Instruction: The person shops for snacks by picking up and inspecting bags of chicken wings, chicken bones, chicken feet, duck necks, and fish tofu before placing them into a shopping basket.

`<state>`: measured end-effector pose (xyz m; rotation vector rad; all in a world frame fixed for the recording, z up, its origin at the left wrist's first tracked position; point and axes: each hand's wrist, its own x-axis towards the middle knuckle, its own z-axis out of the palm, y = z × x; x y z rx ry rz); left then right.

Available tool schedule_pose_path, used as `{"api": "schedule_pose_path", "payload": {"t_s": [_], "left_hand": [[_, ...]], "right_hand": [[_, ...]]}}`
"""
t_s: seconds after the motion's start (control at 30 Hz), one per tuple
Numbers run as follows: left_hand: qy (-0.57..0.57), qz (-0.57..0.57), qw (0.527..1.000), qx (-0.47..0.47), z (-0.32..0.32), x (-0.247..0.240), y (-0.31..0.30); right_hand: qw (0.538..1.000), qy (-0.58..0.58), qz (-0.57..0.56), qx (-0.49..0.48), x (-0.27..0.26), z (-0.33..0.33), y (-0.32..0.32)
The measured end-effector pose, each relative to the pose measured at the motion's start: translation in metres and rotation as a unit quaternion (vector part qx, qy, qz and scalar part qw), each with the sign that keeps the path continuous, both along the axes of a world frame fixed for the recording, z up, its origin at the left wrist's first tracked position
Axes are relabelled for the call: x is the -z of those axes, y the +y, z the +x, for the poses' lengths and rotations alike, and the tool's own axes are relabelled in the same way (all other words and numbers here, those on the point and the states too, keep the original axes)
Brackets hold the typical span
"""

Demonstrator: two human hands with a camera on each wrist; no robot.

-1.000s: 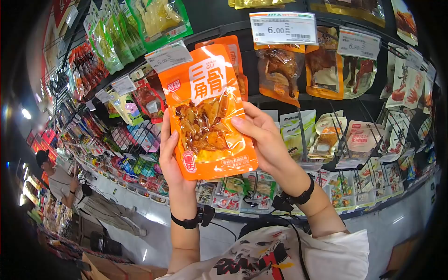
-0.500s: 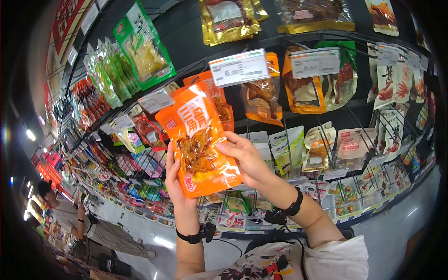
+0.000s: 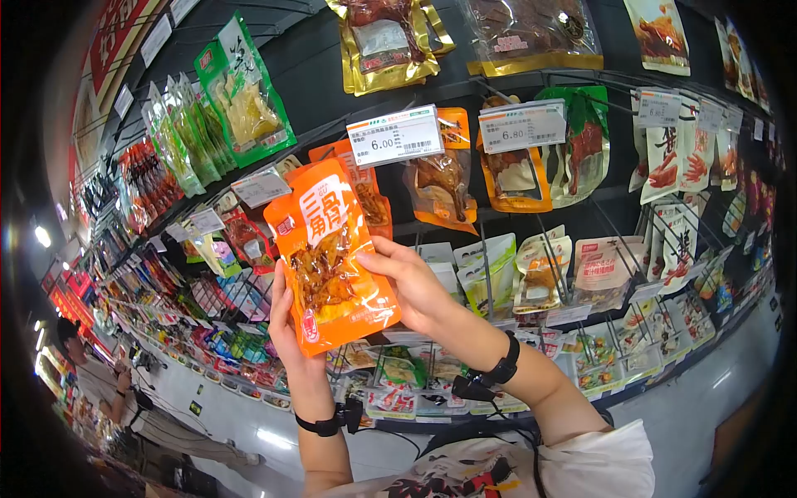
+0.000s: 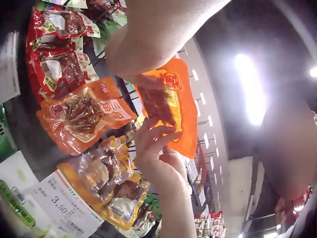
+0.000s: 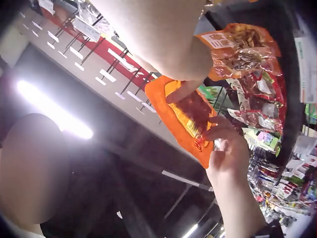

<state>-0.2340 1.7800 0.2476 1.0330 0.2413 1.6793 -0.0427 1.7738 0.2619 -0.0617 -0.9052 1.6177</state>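
Note:
An orange pouch [image 3: 332,274] with a clear window showing brown food is held up in both hands, its printed front towards the head camera. The left hand [image 3: 292,332] grips its lower left edge. At its right edge the right hand [image 3: 408,280] pinches it, thumb on the front. From behind, the left wrist view shows the pouch's back [image 4: 181,106] with the right hand's fingers [image 4: 158,134] spread on it. In the right wrist view the left hand [image 5: 230,148] holds the pouch [image 5: 166,106] at one end. A similar orange pouch [image 3: 374,203] hangs just behind it.
Packaged foods hang on rack hooks, among them a green pouch [image 3: 245,104] and a gold one [image 3: 382,50]. A price tag [image 3: 394,137] juts out above the held pouch. Lower trays [image 3: 598,353] hold small packs. Another person [image 3: 100,382] stands at the far left.
In the head view, both hands and the pouch have shifted left and somewhat down, and the pouch appears smaller. The shelves have shifted in view too. Both hands still hold the pouch.

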Motion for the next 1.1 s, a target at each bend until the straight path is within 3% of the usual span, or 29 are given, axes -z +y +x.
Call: {"api": "schedule_pose_path", "payload": {"t_s": [0.2,0.27,0.33,0.37,0.43,0.47,0.6,0.67,0.7,0.73,0.8,0.83,0.9,0.97,1.03,1.1], "left_hand": [[0.019,-0.003,1.000,-0.020,0.008,-0.006,0.006],[0.043,-0.006,0.998,-0.049,0.003,0.002,0.017],[0.129,-0.002,0.971,-0.203,0.012,0.001,0.005],[0.169,0.004,0.946,-0.278,0.016,0.000,0.001],[0.191,0.053,0.926,-0.321,0.014,0.018,0.000],[0.193,0.058,0.924,-0.326,0.013,0.027,-0.005],[0.242,0.031,0.907,-0.342,0.028,0.055,-0.042],[0.275,0.040,0.903,-0.328,0.033,0.076,-0.074],[0.285,0.050,0.904,-0.317,0.036,0.087,-0.089],[0.319,0.017,0.897,-0.307,0.035,0.100,-0.106],[0.365,-0.036,0.880,-0.302,0.003,0.132,-0.130],[0.432,0.026,0.879,-0.199,-0.024,0.144,-0.140],[0.503,0.015,0.853,-0.139,-0.028,0.161,-0.180],[0.534,-0.007,0.842,-0.078,-0.032,0.186,-0.210],[0.562,-0.037,0.825,-0.040,-0.030,0.208,-0.231],[0.585,-0.089,0.806,-0.020,-0.023,0.228,-0.249]], "right_hand": [[0.998,-0.031,-0.027,0.045,0.005,0.013,0.018],[0.984,-0.071,0.004,0.161,0.010,0.023,0.014],[0.964,-0.139,-0.020,0.224,-0.007,0.038,-0.027],[0.954,-0.156,0.027,0.257,-0.001,0.048,-0.042],[0.918,-0.187,0.115,0.332,0.028,0.071,-0.068],[0.919,-0.205,0.111,0.316,0.046,0.092,-0.081],[0.929,-0.264,-0.048,0.257,0.158,0.190,-0.174],[0.884,-0.260,-0.172,0.348,0.249,0.240,-0.231],[0.815,-0.263,-0.305,0.416,0.260,0.248,-0.267],[0.786,-0.236,-0.358,0.445,0.305,0.268,-0.303],[0.675,-0.226,-0.481,0.512,0.353,0.283,-0.378],[0.621,-0.219,-0.523,0.541,0.371,0.279,-0.405],[0.612,-0.175,-0.550,0.540,0.413,0.268,-0.443],[0.640,-0.185,-0.576,0.474,0.451,0.260,-0.451],[0.637,-0.227,-0.607,0.417,0.484,0.257,-0.446],[0.622,-0.353,-0.559,0.419,0.582,0.263,-0.465]]}}
